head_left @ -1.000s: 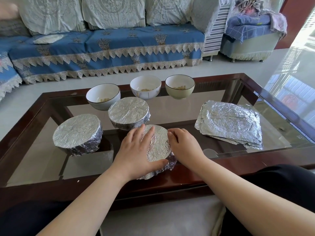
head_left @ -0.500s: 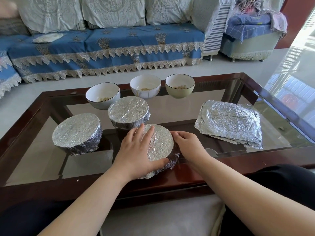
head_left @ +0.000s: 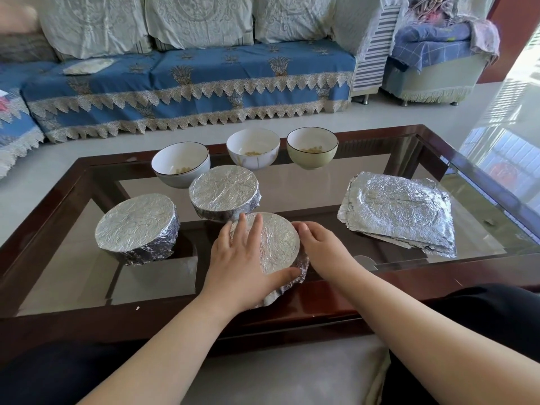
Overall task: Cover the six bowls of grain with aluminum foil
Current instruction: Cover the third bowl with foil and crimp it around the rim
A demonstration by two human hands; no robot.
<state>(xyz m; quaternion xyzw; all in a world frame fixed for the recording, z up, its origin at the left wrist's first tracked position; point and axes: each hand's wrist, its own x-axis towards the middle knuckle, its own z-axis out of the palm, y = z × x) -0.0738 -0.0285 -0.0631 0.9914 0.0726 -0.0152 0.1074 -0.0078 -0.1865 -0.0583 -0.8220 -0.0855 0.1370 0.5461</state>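
Three uncovered bowls with grain stand at the table's far side: a white bowl (head_left: 181, 163), a second white bowl (head_left: 253, 147) and a greenish bowl (head_left: 312, 147). Two foil-covered bowls sit nearer, one at the left (head_left: 137, 228), one in the middle (head_left: 224, 192). A third foil-topped bowl (head_left: 277, 244) stands near the front edge. My left hand (head_left: 236, 261) lies flat on its foil top, thumb along the near rim. My right hand (head_left: 321, 252) presses the foil against its right side, fingers curled downward. Loose foil sticks out at the bowl's near bottom.
A stack of foil sheets (head_left: 400, 211) lies on the right of the glass-topped table (head_left: 292, 197) with its dark wooden frame. A blue-covered sofa (head_left: 190, 80) stands beyond the table, an armchair (head_left: 432, 59) at the back right. My dark-clothed legs are below the table edge.
My right hand has slid from the foil top down to the bowl's right side, folding the foil downward. My left hand has stayed flat on top.
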